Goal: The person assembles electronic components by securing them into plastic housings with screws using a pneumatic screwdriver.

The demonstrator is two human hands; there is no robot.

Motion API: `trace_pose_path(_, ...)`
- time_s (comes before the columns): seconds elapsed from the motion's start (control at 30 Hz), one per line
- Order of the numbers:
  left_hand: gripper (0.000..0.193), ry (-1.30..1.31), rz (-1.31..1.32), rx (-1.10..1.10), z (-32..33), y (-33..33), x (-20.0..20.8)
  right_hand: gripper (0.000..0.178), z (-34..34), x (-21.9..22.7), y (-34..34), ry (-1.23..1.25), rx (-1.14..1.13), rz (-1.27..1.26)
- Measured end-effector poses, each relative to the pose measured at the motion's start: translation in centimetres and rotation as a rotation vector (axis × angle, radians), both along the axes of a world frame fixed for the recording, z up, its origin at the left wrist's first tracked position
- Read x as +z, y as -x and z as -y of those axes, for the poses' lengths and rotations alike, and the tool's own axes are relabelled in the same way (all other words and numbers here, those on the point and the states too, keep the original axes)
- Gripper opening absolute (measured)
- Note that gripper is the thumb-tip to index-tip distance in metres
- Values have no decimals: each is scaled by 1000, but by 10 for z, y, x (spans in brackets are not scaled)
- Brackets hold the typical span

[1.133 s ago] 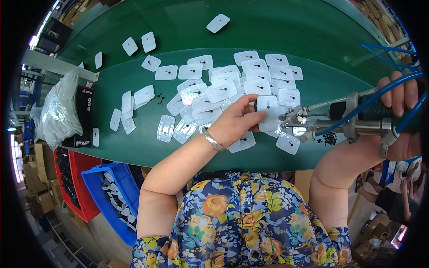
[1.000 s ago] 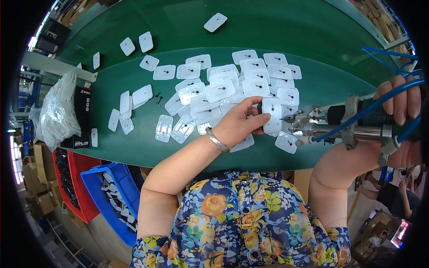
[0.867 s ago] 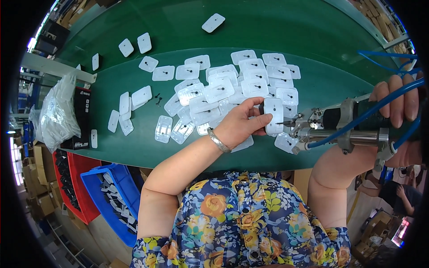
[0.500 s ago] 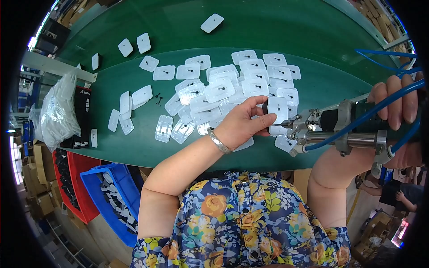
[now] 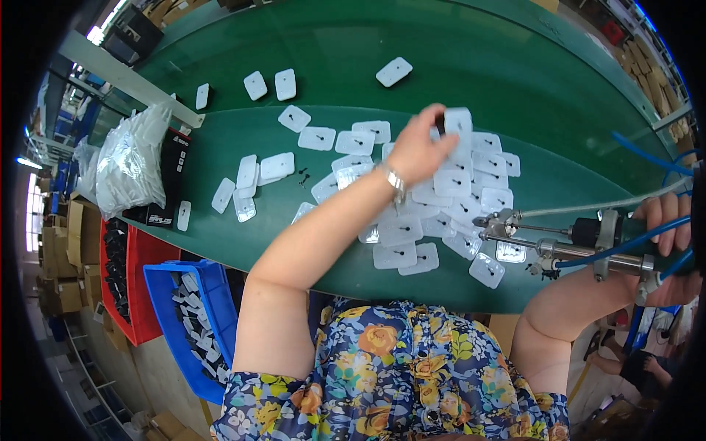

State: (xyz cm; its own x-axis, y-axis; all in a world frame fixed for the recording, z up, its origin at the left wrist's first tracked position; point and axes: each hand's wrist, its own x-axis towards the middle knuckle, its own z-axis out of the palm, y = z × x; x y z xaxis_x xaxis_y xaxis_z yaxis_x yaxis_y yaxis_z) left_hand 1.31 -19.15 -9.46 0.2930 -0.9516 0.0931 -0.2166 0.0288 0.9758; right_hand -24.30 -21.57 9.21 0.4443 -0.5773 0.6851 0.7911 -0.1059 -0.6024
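My left hand, wearing a silver bracelet, reaches over the far side of the pile. Its fingers are closed on a small white plate with a dark block, held just above the others. Beneath and around it spread several flat white plates, each with a dark screw; one white plate lies near the front edge. Over at the right, my right hand is wrapped round a screw-driving tool with metal rods and blue hoses. The tool's tip is apart from the held plate.
Several white pieces, one a rounded plate, rest on the green surface farther back. Loose dark screws lie left of the pile. A plastic bag, a black box, a red bin and a blue bin stand left.
My left hand has moved away from the tool tip to the far side of the pile, taking the white plate along. The view has shifted a little.
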Motion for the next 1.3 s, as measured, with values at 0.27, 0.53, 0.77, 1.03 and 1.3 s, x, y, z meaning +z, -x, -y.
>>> trace_pose_path(0.27,42,-325,480,-40,126,-38,-48,73,9,-25,0,-63,-358,-76)
trace_pose_path(0.53,31,-159,1128,239,120,-115,-4,70,31,-22,13,98,-293,-239)
trace_pose_path(0.77,55,-501,806,-219,137,-154,-29,71,33,-23,-8,74,-266,-164)
trace_pose_path(1.03,52,-89,269,-36,76,-108,-17,57,1,-12,-62,54,-1074,-411)
trace_pose_path(1.3,39,-426,-10,-392,-55,32,8,56,-13,-8,-67,-104,-769,-197)
